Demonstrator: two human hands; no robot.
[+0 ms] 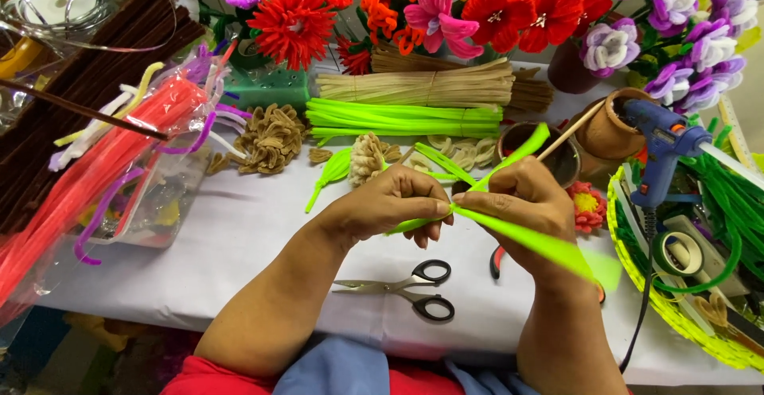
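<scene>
Because it is only fuzzy lime-green pipe cleaner, the leaf [509, 232] held above the middle of the tabletop [239, 228] looks feather-light, soft and easily bent, so it is best pinched at the narrow stem end. The left hand [398, 204] is clamped on that end, the right hand [521, 200] is closed round the leaf's middle, and scissors [406, 290] lie near the front edge.

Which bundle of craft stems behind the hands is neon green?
The flat bundle of stems lying just behind the hands; the bundle beyond it is tan, and the red bundle sits in plastic.
</scene>
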